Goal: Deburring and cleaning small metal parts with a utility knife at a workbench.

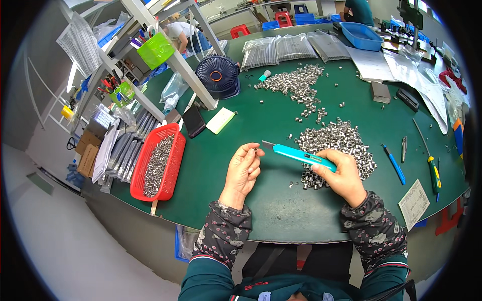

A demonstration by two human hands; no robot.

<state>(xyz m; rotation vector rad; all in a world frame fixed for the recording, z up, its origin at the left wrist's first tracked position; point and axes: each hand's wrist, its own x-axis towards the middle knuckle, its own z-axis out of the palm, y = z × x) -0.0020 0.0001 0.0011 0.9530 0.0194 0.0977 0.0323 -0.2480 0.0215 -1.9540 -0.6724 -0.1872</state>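
My left hand (243, 170) pinches a small metal ring (255, 150) between thumb and fingertips, above the green table. In my right hand (343, 175) is a turquoise utility knife (301, 155), its blade out and pointing left toward the ring. Blade and ring appear slightly apart. Beneath and beyond the knife lies a dense pile of small silvery metal rings (346, 138). A looser heap of similar pieces (293, 83) spreads farther back. On the left, a red plastic basket (176, 163) holds many more small metal parts.
A dark fan (217, 75), a phone (193, 121) and a sticky-note pad (220, 120) stand behind the basket. To the right lie a blue pen-like tool (394, 164), a screwdriver (433, 173) and a printed card (414, 204). Bagged parts (298, 47) and a blue tray (361, 36) line the far side.
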